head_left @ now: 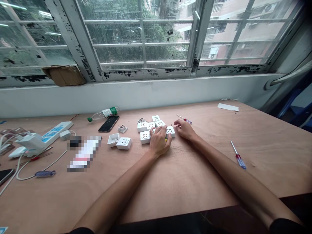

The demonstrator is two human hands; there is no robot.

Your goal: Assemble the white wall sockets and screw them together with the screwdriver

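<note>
My left hand (159,140) reaches over a group of white wall sockets, its fingers curled down around one socket (153,132) that they mostly hide. A bit of yellow (166,140) shows beside the thumb. Touching or close to that thumb is another socket (170,131). Just right of the group, my right hand (185,130) rests near the table with loosely bent fingers, apart from each other and with no held object visible. A small dark reddish thing (172,125) lies by its fingertips. Behind this hand is a small screwdriver (184,119).
Left of the group are an open white box (113,140), a closed socket (124,143) and a socket insert (123,128). A phone (109,123), a bottle (103,113) and a power strip (55,133) with cables lie farther left. Another screwdriver (239,156) lies at right.
</note>
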